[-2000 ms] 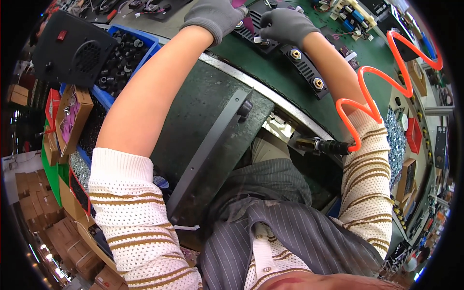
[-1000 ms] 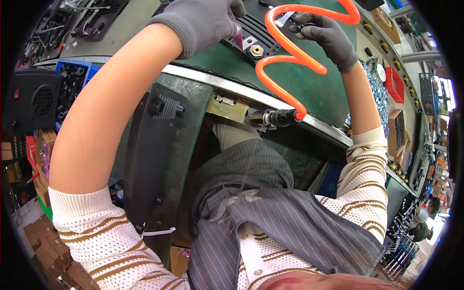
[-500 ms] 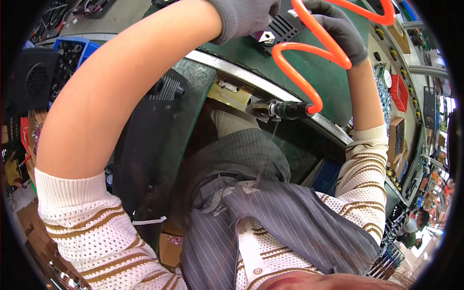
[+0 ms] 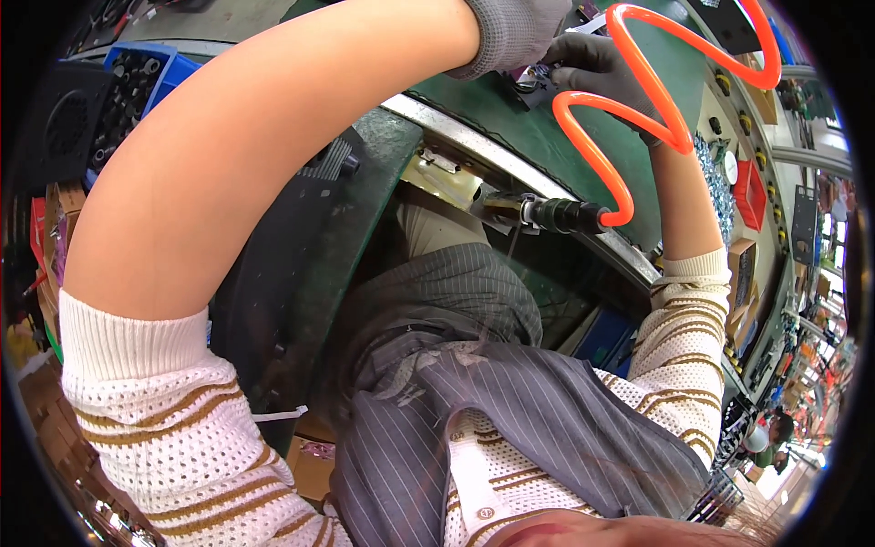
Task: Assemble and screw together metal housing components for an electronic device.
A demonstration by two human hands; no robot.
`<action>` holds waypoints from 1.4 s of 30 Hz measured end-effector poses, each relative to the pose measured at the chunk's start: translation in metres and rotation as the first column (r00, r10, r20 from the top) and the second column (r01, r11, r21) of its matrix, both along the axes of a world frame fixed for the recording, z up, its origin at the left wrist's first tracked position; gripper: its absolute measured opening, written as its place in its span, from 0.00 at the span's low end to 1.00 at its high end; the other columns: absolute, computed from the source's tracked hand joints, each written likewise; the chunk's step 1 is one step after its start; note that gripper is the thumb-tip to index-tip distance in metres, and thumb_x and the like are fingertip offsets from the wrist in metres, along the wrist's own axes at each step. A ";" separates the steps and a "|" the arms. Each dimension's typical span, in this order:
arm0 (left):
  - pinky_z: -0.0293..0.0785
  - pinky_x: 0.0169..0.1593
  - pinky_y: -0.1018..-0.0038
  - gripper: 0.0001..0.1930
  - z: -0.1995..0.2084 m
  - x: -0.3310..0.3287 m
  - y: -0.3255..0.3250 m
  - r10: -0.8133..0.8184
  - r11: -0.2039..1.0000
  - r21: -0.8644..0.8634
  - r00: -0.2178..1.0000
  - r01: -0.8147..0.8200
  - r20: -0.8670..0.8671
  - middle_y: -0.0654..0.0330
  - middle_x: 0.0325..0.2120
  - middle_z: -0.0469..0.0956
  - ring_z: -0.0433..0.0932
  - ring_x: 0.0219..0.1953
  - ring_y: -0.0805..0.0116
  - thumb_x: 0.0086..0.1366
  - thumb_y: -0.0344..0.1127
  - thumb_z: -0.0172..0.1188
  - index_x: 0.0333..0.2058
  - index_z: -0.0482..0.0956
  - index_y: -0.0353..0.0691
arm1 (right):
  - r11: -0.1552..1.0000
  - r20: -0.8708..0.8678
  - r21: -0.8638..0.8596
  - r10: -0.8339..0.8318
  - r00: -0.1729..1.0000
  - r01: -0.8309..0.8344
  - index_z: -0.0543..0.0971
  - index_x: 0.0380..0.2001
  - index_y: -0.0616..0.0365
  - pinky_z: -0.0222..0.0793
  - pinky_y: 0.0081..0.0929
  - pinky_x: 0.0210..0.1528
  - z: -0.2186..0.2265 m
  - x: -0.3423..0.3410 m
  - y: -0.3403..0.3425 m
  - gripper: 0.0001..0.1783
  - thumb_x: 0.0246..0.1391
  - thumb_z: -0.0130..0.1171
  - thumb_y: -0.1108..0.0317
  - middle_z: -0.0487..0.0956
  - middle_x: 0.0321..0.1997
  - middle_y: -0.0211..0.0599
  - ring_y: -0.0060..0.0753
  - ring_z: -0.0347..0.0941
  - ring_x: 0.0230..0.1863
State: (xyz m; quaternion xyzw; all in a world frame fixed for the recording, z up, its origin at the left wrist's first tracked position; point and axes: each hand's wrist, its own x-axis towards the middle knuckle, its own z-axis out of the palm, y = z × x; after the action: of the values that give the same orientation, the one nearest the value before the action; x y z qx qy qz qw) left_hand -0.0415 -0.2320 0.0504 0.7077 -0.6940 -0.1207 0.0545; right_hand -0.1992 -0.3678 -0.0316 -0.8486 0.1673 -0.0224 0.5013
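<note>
My left hand (image 4: 527, 35), in a grey knit glove, reaches over the green bench at the top of the view. Its fingers are mostly hidden behind the back of the hand and the upper edge. Close by on the right is my right hand (image 4: 609, 80), also gloved, thumb and fingers bent together at a small dark part (image 4: 531, 84) with shiny metal and purple bits. That part lies low over the bench between both hands; its kind is unclear. An orange coiled air hose (image 4: 597, 150) passes in front of my right hand and wrist.
The hose joins a black and metal coupling (image 4: 556, 215) at the bench's metal edge (image 4: 483, 141). A blue bin (image 4: 173, 73) of black parts stands at the left, beside a black housing (image 4: 68, 128). On the right are a red tray (image 4: 749, 196) and a dark plate (image 4: 729, 23).
My left hand has shifted right; my right hand has come down and left. The black slotted part between them no longer shows there. The hose has swung slightly right.
</note>
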 end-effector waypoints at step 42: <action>0.75 0.42 0.64 0.10 0.021 0.007 0.009 0.062 0.988 -0.135 0.995 -0.073 -0.083 0.48 0.32 0.80 0.80 0.37 0.52 0.54 0.38 0.58 0.31 0.83 0.40 | 0.844 -0.349 -0.492 0.036 0.936 -0.215 0.81 0.40 0.56 0.72 0.26 0.42 0.028 0.030 0.013 0.15 0.48 0.63 0.65 0.82 0.32 0.36 0.31 0.77 0.31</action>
State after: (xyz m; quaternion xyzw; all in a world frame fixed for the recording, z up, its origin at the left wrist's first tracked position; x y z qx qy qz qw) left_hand -0.0342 -0.2228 0.0713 0.7200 -0.6737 -0.0982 0.1346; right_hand -0.1690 -0.3550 -0.0031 -0.9535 0.1789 0.1070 0.2176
